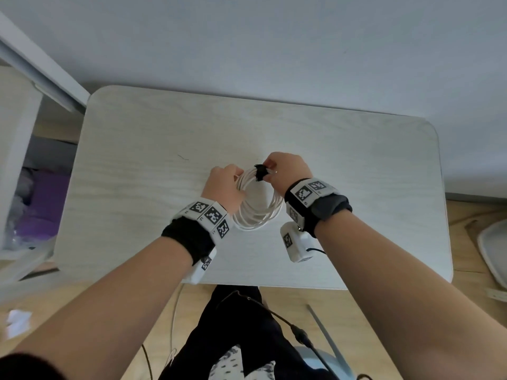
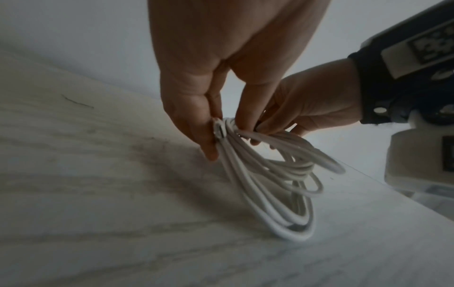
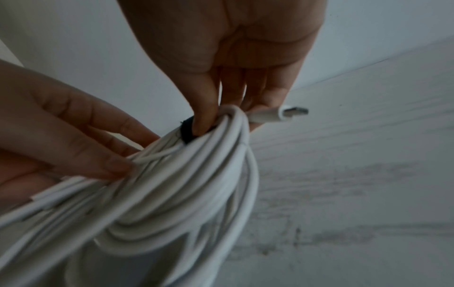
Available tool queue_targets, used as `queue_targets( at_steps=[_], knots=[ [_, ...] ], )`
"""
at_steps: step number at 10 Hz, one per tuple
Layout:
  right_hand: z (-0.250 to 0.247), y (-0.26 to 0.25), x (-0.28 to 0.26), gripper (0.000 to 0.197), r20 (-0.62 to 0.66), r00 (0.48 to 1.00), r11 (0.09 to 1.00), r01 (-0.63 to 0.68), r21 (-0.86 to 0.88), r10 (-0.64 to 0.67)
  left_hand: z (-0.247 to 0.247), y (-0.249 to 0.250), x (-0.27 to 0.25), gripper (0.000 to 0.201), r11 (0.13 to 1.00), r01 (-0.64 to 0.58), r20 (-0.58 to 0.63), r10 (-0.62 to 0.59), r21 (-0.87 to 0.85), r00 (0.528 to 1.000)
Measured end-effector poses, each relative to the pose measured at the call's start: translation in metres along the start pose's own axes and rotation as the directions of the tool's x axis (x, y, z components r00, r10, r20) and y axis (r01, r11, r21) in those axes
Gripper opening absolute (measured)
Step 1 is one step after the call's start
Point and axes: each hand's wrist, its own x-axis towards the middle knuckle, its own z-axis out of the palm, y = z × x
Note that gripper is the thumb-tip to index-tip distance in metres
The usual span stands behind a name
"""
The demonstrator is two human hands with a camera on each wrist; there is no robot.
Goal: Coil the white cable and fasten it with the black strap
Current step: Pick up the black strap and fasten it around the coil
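White cable (image 1: 258, 207) coil held mid-table (image 1: 356, 171), edges distant.

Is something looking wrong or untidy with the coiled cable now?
Slightly: the USB plug sticks out loose past the right hand, outside the black strap. The white cable loops are uneven.

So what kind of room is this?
Probably a room at home or a small office: a pale wooden table against a plain wall, a wooden floor, and white shelves alongside.
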Motion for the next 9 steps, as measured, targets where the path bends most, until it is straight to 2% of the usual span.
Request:
queue_targets(
  at_steps=[1, 4, 5, 7, 8, 9],
  knots=[
    [0.005, 0.002, 0.007, 0.026, 0.018, 1.0, 0.998, 0.025, -0.053, -0.024, 0.004, -0.006, 0.002, 0.042, 1.0, 0.012, -0.023, -0.011, 0.011, 1.0],
    [0.02, 0.01, 0.012, 0.031, -0.014, 0.999, 1.0, 0.029, 0.004, -0.029, 0.012, -0.008, 0.001, 0.04, 1.0, -0.004, -0.076, 0.004, 0.001, 0.997],
    [0.025, 0.01, 0.005, 0.03, -0.049, 0.999, 0.998, 0.015, 0.059, -0.012, 0.014, -0.009, -0.001, 0.04, 0.998, -0.013, -0.074, 0.017, 0.06, 0.997],
    [0.025, 0.009, -0.009, 0.053, -0.079, 0.995, 0.998, 0.064, -0.025, -0.066, 0.008, -0.004, -0.004, 0.05, 0.982, -0.013, -0.068, 0.026, 0.189, 0.997],
    [0.021, 0.01, -0.015, 0.057, -0.099, 0.992, 0.996, 0.081, -0.035, -0.084, 0.004, 0.002, -0.007, 0.053, 0.964, -0.019, -0.065, 0.037, 0.265, 0.997],
    [0.01, 0.009, -0.022, 0.056, -0.148, 0.983, 0.994, 0.1, -0.049, -0.106, -0.003, 0.007, -0.01, 0.052, 0.963, -0.019, -0.068, 0.038, 0.268, 0.997]
  ],
)
